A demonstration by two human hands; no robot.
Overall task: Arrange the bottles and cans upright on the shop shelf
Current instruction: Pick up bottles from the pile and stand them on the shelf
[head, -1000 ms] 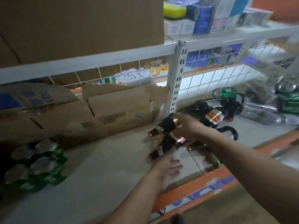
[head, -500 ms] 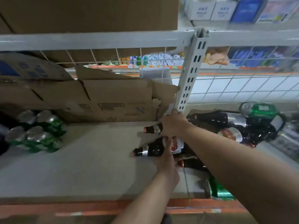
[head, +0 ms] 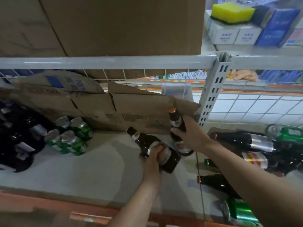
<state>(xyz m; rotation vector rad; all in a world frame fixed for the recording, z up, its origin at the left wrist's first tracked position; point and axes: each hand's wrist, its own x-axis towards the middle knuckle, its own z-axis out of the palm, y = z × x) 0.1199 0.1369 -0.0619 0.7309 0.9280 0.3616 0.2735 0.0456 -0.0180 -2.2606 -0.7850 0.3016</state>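
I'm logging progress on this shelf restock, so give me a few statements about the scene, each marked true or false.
1. The left hand grips a dark bottle, and the right hand grips a second bottle. True.
2. The green cans lie on their sides. False: they stand upright, left of the hands.
3. Right of the white post, loose bottles lie on their sides. True.
4. The yellow sponge sits beside the green cans. False: it rests on white boxes on the upper shelf.
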